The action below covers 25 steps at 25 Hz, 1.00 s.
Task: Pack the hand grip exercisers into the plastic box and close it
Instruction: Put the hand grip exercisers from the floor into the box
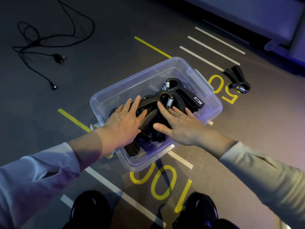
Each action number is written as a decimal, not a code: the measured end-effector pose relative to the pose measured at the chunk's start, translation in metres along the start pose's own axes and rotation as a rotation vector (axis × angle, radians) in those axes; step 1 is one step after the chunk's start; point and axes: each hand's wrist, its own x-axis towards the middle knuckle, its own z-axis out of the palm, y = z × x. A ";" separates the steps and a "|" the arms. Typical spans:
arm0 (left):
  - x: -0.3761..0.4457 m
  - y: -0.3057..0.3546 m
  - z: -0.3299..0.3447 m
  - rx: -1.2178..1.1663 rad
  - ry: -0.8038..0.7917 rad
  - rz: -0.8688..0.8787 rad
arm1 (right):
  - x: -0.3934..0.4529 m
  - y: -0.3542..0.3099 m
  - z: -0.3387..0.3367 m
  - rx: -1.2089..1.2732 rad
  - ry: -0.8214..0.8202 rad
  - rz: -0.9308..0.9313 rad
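Both hands, the left hand [127, 120] and right hand [177, 123], lie flat with fingers spread on the heap of black hand grip exercisers [179, 98] inside the clear plastic box [212, 111] on the floor [107, 66], while one more exerciser [236, 79] lies outside, far right.

Black cable [49, 42] lies in loose tangle on dark floor [105, 52] at far left, plug ends apart. Yellow stripes [152, 46] and white stripes [212, 51] painted on floor. Yellow number "50" [222, 87] at right, yellow number "100" [162, 182] near bottom. Black shoes [92, 210] at bottom edge. Pale bluish ledge [264, 17] at top right.
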 end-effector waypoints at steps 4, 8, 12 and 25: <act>-0.002 0.002 -0.001 -0.032 0.023 -0.013 | 0.000 0.006 -0.003 0.116 0.016 -0.040; -0.009 0.017 -0.005 -0.109 0.072 -0.029 | -0.001 0.016 -0.011 0.281 0.133 -0.117; -0.010 0.034 -0.013 -0.204 0.099 0.002 | -0.001 0.018 -0.016 0.362 0.186 -0.219; -0.014 0.025 -0.014 -0.238 0.031 0.019 | -0.027 -0.009 0.001 -0.131 0.029 -0.126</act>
